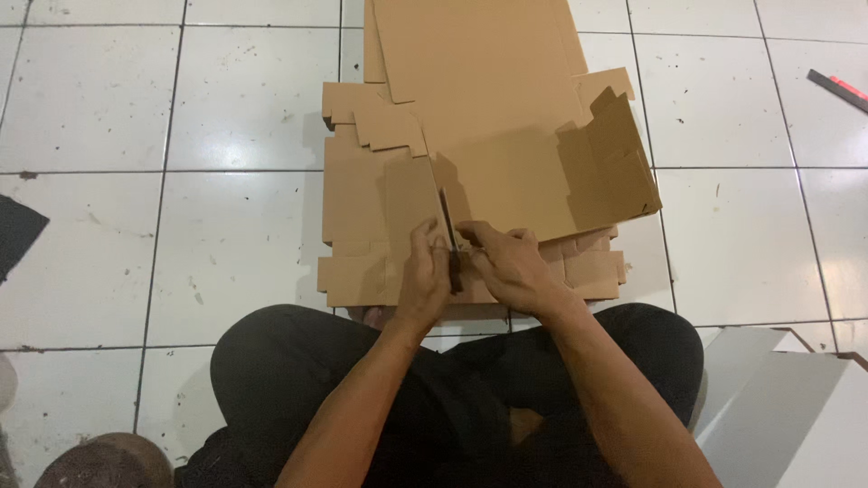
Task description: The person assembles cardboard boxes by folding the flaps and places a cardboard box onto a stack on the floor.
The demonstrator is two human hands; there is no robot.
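A flat brown cardboard box blank (pixel 506 172) lies on top of a stack of similar blanks (pixel 362 217) on the white tiled floor in front of my crossed legs. Its right side flap (pixel 615 163) stands folded up. Both hands meet at the blank's near edge. My left hand (pixel 427 271) and my right hand (pixel 506 267) pinch an upright narrow flap (pixel 447 217) between them, fingers closed on the cardboard. My black trousers fill the bottom of the view.
White floor tiles (pixel 244 99) surround the stack. A white sheet or board (pixel 778 407) lies at the lower right, a dark object (pixel 18 230) at the left edge, and a red and black tool (pixel 841 89) at the upper right.
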